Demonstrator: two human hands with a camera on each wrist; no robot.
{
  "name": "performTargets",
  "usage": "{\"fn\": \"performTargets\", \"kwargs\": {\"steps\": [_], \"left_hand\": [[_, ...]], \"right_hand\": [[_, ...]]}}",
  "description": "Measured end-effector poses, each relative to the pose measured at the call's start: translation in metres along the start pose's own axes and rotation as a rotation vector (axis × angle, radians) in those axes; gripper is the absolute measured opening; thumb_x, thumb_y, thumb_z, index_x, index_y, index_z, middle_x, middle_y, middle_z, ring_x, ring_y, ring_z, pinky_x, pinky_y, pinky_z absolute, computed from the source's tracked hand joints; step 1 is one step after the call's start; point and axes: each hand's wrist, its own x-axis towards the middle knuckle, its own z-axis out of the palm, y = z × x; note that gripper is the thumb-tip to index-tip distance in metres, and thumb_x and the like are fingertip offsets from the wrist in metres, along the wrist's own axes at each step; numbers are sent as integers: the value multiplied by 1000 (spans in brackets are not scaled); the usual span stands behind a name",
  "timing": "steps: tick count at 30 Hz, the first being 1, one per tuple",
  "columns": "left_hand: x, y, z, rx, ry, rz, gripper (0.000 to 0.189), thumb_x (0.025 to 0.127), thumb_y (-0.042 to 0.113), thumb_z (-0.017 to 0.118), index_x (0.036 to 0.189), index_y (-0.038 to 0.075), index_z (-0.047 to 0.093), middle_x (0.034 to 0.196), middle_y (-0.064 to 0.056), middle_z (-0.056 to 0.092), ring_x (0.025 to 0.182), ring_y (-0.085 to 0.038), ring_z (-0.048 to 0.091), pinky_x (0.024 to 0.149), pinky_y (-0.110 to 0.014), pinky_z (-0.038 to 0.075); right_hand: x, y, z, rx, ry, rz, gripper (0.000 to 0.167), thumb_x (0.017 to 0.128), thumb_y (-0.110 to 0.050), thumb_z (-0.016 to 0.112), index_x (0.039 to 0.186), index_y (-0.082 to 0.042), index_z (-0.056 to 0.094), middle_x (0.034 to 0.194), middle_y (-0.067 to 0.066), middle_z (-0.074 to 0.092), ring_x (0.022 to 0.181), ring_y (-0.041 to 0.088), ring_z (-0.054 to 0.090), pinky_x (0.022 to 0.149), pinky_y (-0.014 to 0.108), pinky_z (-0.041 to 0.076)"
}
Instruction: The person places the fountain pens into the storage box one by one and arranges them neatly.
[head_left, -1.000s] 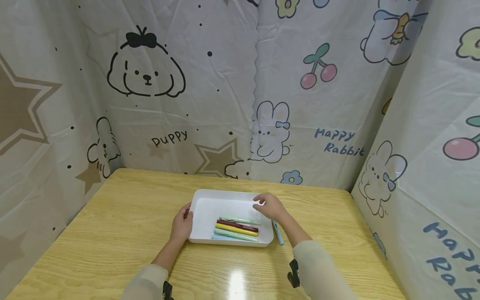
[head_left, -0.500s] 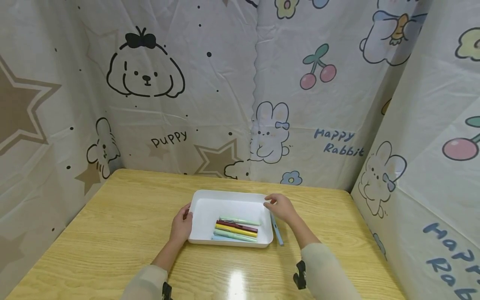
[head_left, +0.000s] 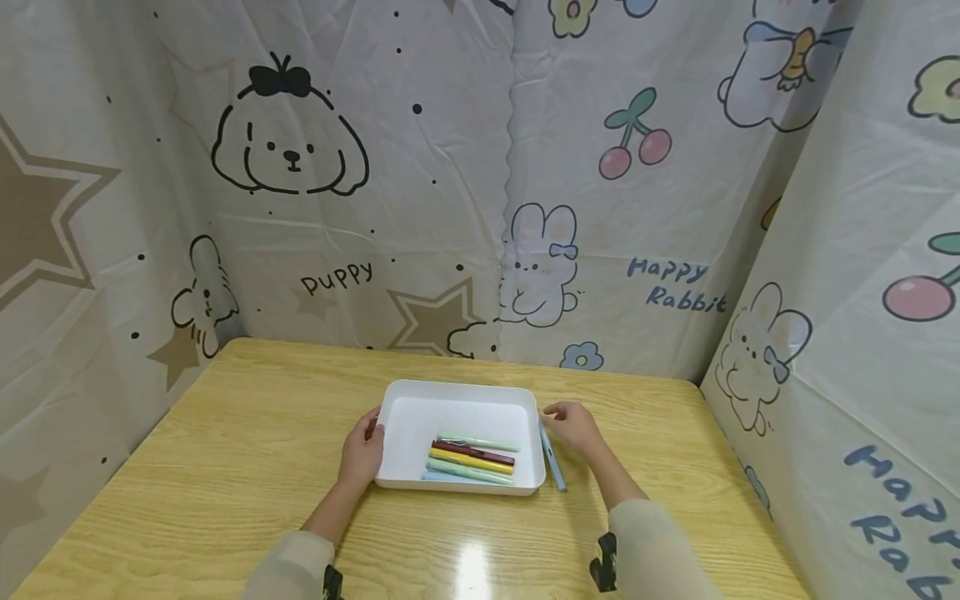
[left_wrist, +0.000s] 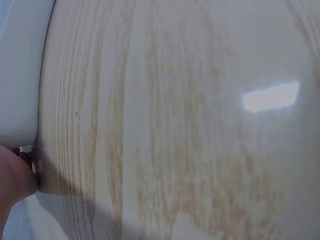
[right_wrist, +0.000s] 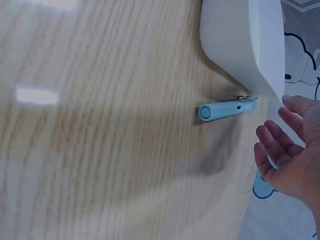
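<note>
A white tray [head_left: 450,408] lies on the table, and my left hand [head_left: 362,451] holds its left side, thumb by the wall and fingers curled at the outer edge. In the tray's front right part lie several capped pens: two mint green [head_left: 471,472], one dark red [head_left: 476,452], one yellow [head_left: 472,461], and a light blue one [head_left: 450,477] partly hidden. Outside the tray's right wall rests another light blue pen [right_wrist: 227,109] with a wire clip. My right hand [head_left: 576,427] hovers at that pen's far end, fingers loosely bent, holding nothing; its thumb is near the tray's corner.
The wooden table [head_left: 247,467] extends around the tray on all sides. Printed cloth curtains [head_left: 420,217] hang along the table's back and both sides. Lamp glare shows on the front of the table.
My right hand has moved from above the tray's right end to the right and down, coming outside the tray beside the blue pen. My left hand and the tray have stayed almost still.
</note>
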Motion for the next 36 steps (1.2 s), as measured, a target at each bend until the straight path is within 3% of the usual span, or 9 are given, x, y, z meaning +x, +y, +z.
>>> {"fn": "performTargets", "kwargs": {"steps": [13, 23, 36], "left_hand": [[0, -1, -1, 3, 7, 10, 41, 100, 16, 38, 140, 7, 41, 128, -20, 52, 114, -31, 49, 94, -45, 42], [0, 0, -1, 10, 12, 7, 41, 100, 15, 38, 140, 7, 41, 128, -21, 52, 114, -32, 49, 95, -46, 42], [0, 1, -1, 6, 2, 2, 41, 100, 15, 37, 140, 7, 40, 129, -21, 51, 114, -31, 48, 95, -45, 42]], "right_hand": [[-9, 17, 11, 20, 3, 55, 28, 89, -19, 61, 107, 2, 66, 102, 17, 64, 91, 25, 57, 79, 39, 48], [-10, 22, 17, 74, -13, 98, 28, 88, -18, 62, 106, 3, 65, 97, 17, 64, 75, 19, 57, 62, 26, 47], [-11, 23, 23, 118, -6, 146, 27, 85, -13, 64, 106, 3, 65, 91, 13, 62, 72, 16, 55, 59, 22, 45]]}}
